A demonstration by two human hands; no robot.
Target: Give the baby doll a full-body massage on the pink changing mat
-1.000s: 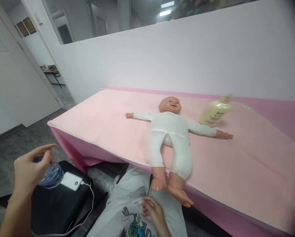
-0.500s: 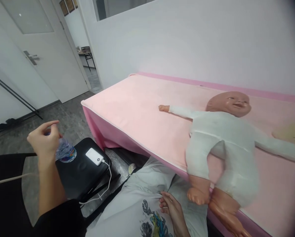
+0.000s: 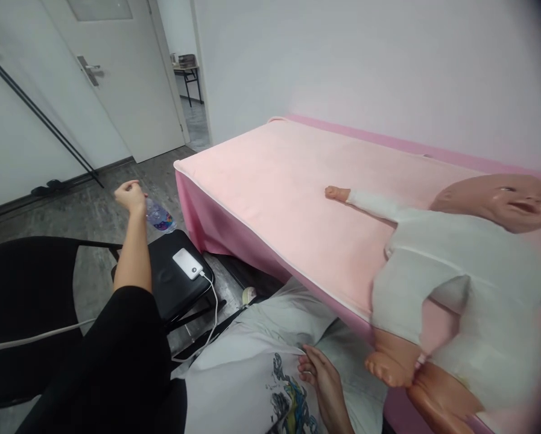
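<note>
A person seated at a pink-covered table (image 3: 270,181) reaches out with the left hand (image 3: 131,196) toward nine o'clock. Its fingers curl closed around the top of a clear plastic bottle (image 3: 160,218), seemingly at the neck; the hand hides the cap. The bottle leans, its base down and to the right by the far edge of a black stool (image 3: 164,283); whether it touches the seat, I cannot tell. Gripping it by the narrow top probably lets a few fingers carry it.

Between eight and nine o'clock, a white power bank (image 3: 187,264) lies flat on the stool, probably kept within reach of its cable (image 3: 216,313), which runs down toward the lap.

At five o'clock, the right hand (image 3: 324,380) rests against the white shirt (image 3: 238,392), fingers loosely bent and close together, with nothing visibly held; it looks idle.

From three to five o'clock, a baby doll (image 3: 455,247) lies face up on the table, legs toward the person and feet past the near edge, perhaps so the body is easy to reach.
</note>
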